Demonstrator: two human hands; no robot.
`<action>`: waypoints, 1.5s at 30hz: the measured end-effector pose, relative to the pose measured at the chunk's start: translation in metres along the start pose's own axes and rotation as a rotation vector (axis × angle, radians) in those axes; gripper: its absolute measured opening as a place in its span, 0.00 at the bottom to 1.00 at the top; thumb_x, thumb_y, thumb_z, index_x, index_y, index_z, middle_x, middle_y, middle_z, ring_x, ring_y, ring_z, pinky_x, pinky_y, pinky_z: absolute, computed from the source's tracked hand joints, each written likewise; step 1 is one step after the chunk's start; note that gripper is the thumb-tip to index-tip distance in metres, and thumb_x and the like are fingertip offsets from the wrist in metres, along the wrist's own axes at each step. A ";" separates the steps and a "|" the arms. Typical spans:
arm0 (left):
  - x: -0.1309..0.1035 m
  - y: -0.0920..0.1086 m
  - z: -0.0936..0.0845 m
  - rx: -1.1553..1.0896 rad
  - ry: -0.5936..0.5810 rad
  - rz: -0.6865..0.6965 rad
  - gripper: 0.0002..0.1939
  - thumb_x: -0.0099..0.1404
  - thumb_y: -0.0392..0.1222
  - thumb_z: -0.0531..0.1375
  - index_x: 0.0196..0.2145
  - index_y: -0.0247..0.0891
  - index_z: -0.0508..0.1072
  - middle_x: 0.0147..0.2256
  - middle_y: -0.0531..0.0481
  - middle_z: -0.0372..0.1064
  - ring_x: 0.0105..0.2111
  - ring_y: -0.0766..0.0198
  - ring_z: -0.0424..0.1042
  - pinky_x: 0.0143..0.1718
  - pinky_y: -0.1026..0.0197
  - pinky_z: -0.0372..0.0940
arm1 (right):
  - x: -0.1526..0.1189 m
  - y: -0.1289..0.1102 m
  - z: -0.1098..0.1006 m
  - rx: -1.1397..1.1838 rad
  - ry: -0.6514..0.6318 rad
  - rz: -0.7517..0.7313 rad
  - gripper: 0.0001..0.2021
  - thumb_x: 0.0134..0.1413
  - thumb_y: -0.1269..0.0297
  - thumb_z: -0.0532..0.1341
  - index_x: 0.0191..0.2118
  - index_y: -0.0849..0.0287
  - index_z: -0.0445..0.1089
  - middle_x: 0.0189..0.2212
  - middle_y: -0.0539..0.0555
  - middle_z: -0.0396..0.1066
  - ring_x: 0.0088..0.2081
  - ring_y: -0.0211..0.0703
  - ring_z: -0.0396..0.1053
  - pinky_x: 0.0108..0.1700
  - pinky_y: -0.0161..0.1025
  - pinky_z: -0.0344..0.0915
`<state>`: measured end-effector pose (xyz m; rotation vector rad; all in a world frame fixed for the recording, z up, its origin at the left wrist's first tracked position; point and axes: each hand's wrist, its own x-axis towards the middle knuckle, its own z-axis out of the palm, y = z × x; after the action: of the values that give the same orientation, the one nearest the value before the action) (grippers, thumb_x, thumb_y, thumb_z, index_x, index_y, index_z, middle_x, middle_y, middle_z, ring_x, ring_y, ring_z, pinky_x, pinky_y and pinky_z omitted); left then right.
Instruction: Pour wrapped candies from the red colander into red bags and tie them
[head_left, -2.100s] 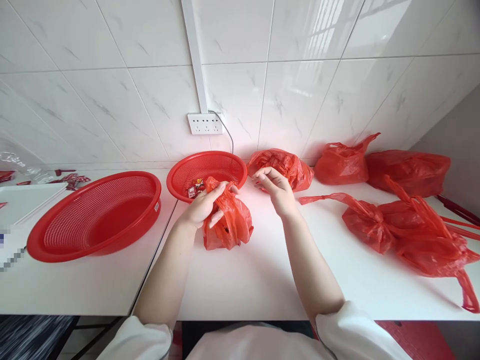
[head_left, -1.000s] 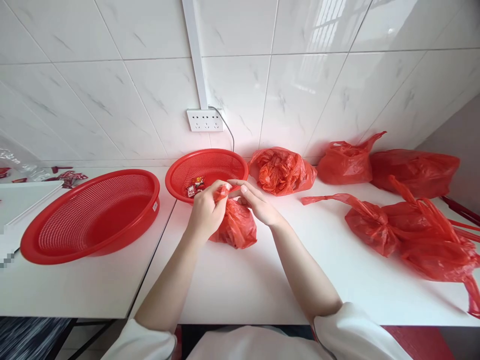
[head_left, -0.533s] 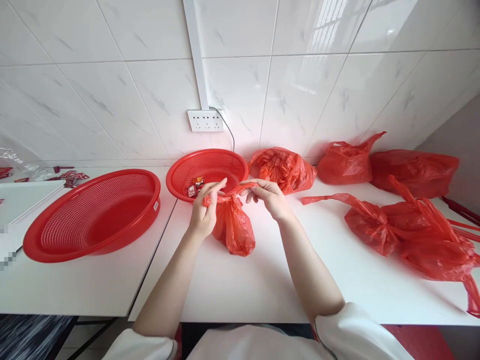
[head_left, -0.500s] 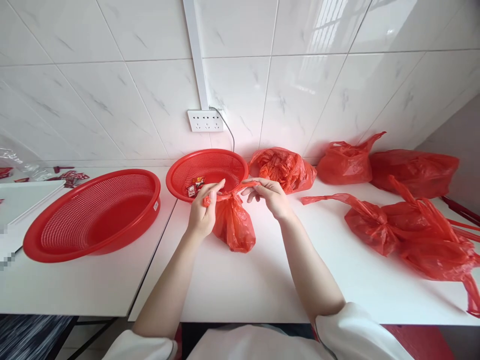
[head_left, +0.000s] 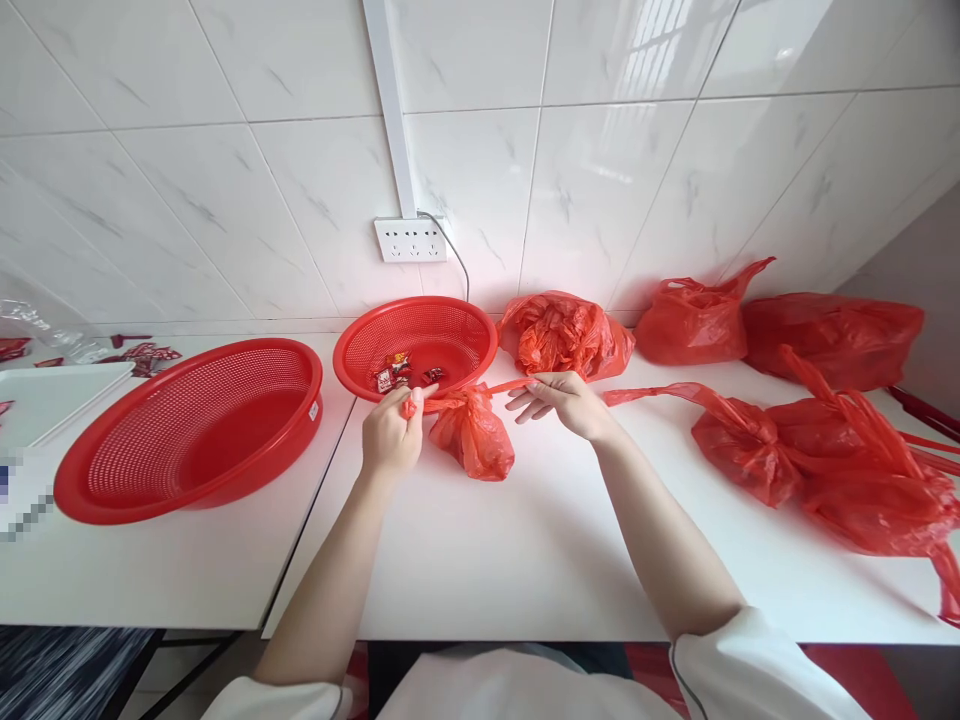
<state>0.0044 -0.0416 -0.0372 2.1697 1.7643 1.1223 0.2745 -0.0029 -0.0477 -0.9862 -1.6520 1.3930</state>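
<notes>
A small red plastic bag (head_left: pixel 480 440), gathered at its neck, hangs or rests at the table's middle between my hands. My left hand (head_left: pixel 394 430) is closed on one of its handles, on the bag's left side. On the other side my right hand (head_left: pixel 562 402) pinches the opposite handle between thumb and forefinger, its other fingers spread. Both handles are drawn out sideways from the knotted neck. Just behind, a round red basket (head_left: pixel 450 318) holds several small wrapped packets (head_left: pixel 394 372).
A larger red basket (head_left: pixel 300 360) stands at the left. Crumpled red bags (head_left: pixel 562 335) lie behind my right hand. Filled red bags (head_left: pixel 694 325) line the wall, and tied bags (head_left: pixel 750 450) lie at the right. A white tray (head_left: pixel 52 415) sits far left. A power socket (head_left: pixel 410 240) is on the wall.
My hands have moved apart, the right one further right, pulling the handles outward. The bag's neck looks tighter and the bag sits slightly higher in view. More of the basket's packets show.
</notes>
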 end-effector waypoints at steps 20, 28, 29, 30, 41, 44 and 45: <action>-0.031 -0.074 0.043 -0.872 -0.347 -0.254 0.25 0.66 0.60 0.47 0.42 0.35 0.68 0.23 0.56 0.61 0.20 0.66 0.64 0.31 0.58 0.65 | -0.029 0.038 -0.025 -0.652 0.729 -0.268 0.21 0.52 0.69 0.56 0.54 0.54 0.65 0.54 0.59 0.64 0.56 0.54 0.62 0.55 0.56 0.60; -0.053 -0.083 0.069 -0.809 -0.355 -0.305 0.18 0.67 0.54 0.52 0.35 0.35 0.69 0.19 0.59 0.53 0.18 0.71 0.60 0.24 0.64 0.59 | -0.028 0.055 0.032 -1.029 -0.019 -0.312 0.33 0.40 0.55 0.70 0.56 0.49 0.65 0.67 0.56 0.42 0.67 0.63 0.40 0.64 0.66 0.37; -0.054 -0.082 0.070 -0.808 -0.346 -0.299 0.18 0.67 0.54 0.52 0.34 0.36 0.69 0.19 0.58 0.53 0.18 0.71 0.60 0.24 0.64 0.59 | -0.027 0.062 0.033 -1.004 -0.050 -0.278 0.30 0.40 0.58 0.70 0.53 0.50 0.67 0.67 0.56 0.44 0.66 0.63 0.42 0.63 0.64 0.42; -0.054 -0.082 0.070 -0.803 -0.341 -0.290 0.18 0.67 0.54 0.52 0.34 0.36 0.69 0.19 0.58 0.54 0.18 0.71 0.60 0.24 0.64 0.59 | -0.026 0.068 0.033 -0.968 -0.064 -0.250 0.25 0.41 0.62 0.69 0.49 0.51 0.70 0.66 0.55 0.47 0.65 0.62 0.46 0.61 0.62 0.49; -0.058 -0.076 0.074 -0.619 -0.383 -0.239 0.15 0.66 0.52 0.54 0.29 0.38 0.67 0.19 0.58 0.57 0.20 0.70 0.60 0.23 0.66 0.56 | -0.032 0.062 0.024 -0.603 -0.067 -0.235 0.10 0.58 0.65 0.57 0.36 0.53 0.77 0.51 0.53 0.68 0.48 0.48 0.68 0.48 0.42 0.67; -0.058 -0.075 0.075 -0.555 -0.391 -0.244 0.15 0.65 0.52 0.54 0.30 0.38 0.68 0.19 0.58 0.57 0.19 0.70 0.61 0.23 0.67 0.57 | -0.029 0.069 0.025 -0.597 -0.040 -0.180 0.11 0.59 0.64 0.56 0.32 0.56 0.75 0.49 0.55 0.69 0.46 0.47 0.69 0.46 0.41 0.67; -0.058 -0.076 0.075 -0.537 -0.392 -0.244 0.15 0.66 0.53 0.54 0.30 0.38 0.69 0.19 0.58 0.58 0.19 0.70 0.61 0.23 0.66 0.57 | -0.028 0.073 0.027 -0.609 -0.018 -0.150 0.10 0.58 0.64 0.56 0.31 0.57 0.74 0.46 0.56 0.70 0.43 0.46 0.70 0.44 0.41 0.67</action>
<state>-0.0122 -0.0439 -0.1572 1.6617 1.3216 0.9001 0.2689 -0.0312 -0.1248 -1.1442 -2.1728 0.8067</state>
